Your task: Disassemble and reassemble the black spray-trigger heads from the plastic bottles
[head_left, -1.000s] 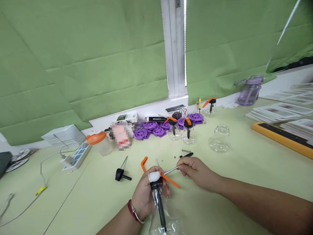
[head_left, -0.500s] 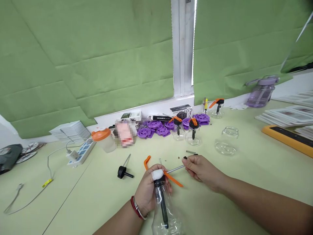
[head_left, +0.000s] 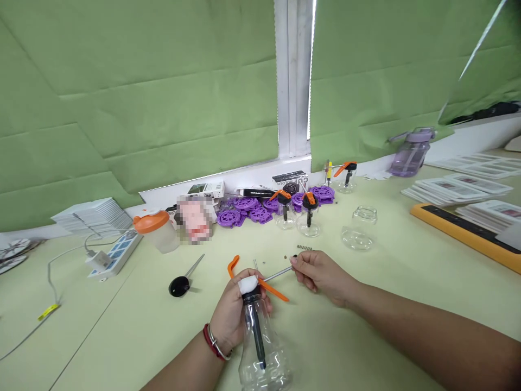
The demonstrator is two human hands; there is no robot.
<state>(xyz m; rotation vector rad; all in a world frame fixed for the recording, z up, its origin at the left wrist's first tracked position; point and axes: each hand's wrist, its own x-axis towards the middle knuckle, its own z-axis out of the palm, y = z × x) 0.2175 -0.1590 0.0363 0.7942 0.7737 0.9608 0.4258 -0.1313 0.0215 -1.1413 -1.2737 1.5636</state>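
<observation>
My left hand (head_left: 233, 312), its thumb wrapped in white, is closed around the black neck of a clear spray bottle (head_left: 264, 347) with a dark tube inside. From the neck an orange lever (head_left: 275, 291) sticks out to the right. My right hand (head_left: 323, 276) pinches the black-tipped end of a thin metal rod (head_left: 280, 273), whose other end meets the bottle's top behind my left fingers. Just beyond my hands lie a second orange lever (head_left: 232, 266), a spring (head_left: 304, 247) and a few tiny parts. Left of them rests a black cap with a metal rod (head_left: 179, 286).
Clear bottles with orange levers (head_left: 310, 217) stand at the back, near purple plastic parts (head_left: 246, 204). An open clear bottle (head_left: 358, 237) is to the right. A power strip (head_left: 118, 255), an orange-lidded cup (head_left: 157, 231), a purple jug (head_left: 411, 155) and a yellow-edged black bar (head_left: 468, 233) are around.
The view has shifted to the right, so things appear further left. The black cap on the table has rolled over. Both hands keep their holds.
</observation>
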